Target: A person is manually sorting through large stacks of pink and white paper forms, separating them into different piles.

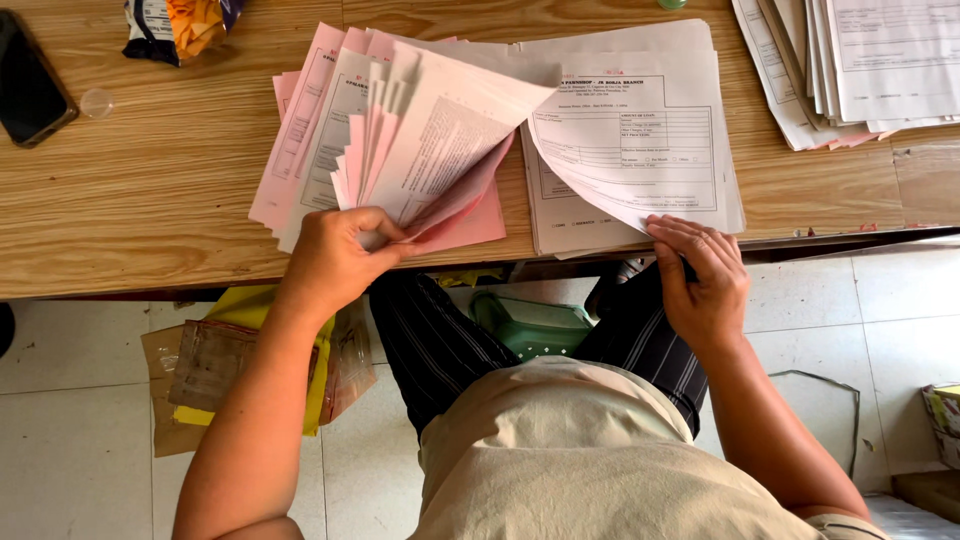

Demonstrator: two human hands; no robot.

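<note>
The left hand [335, 262] pinched a fan of pink papers [400, 150], long side pointing away from the desk edge [150, 280]. The right hand [700, 280] lay open, flat on the white stack [630, 150] beside it.

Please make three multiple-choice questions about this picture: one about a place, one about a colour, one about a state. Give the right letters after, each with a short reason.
1. Where does the black phone lie?
A. on the floor
B. at the far left of the wooden table
C. on the right paper stack

2. What colours are the sheets fanned by the left hand?
A. pink and white
B. blue and green
C. yellow only

3. How is the right hand?
A. clenched in a fist
B. raised in the air
C. fingers laid flat on the near edge of the white forms

Answers: 1 B, it rests on the table's left end. 2 A, pink and white sheets alternate. 3 C, its fingers press the paper edge.
</note>
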